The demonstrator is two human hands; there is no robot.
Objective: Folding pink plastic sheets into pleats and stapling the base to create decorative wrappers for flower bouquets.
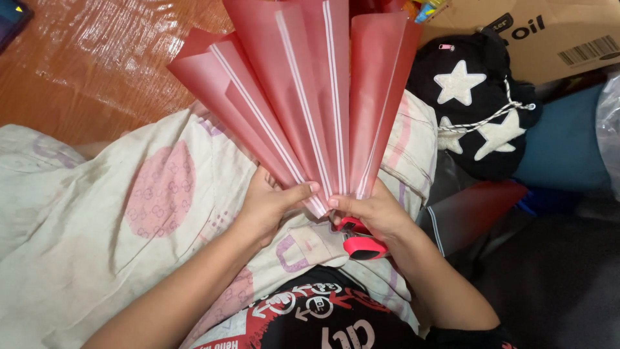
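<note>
Wooden flooring (97,58) with a glossy brown sheen fills the upper left, and below it a cream cloth (97,213) printed with pale pink circles lies across the person's lap. Over that cloth the left hand (268,203) pinches the narrow ends of a fan of red translucent sheets (303,84), thumb laid across the front and fingers curled behind. The sheets, each edged with a white stripe, spread upward from the pinch and stand between the two hands. The right hand (374,213) grips the same gathered point from the other side, thumb tip meeting the stack, while its lower fingers also close around red-handled scissors (361,242) tucked under the palm. Judging from the grip, keeping the tips squeezed tight at one point and the stripes evenly spaced would hold the fan neat. Further right sit a black drawstring bag (478,103) with white stars and a cardboard box (549,32)
</note>
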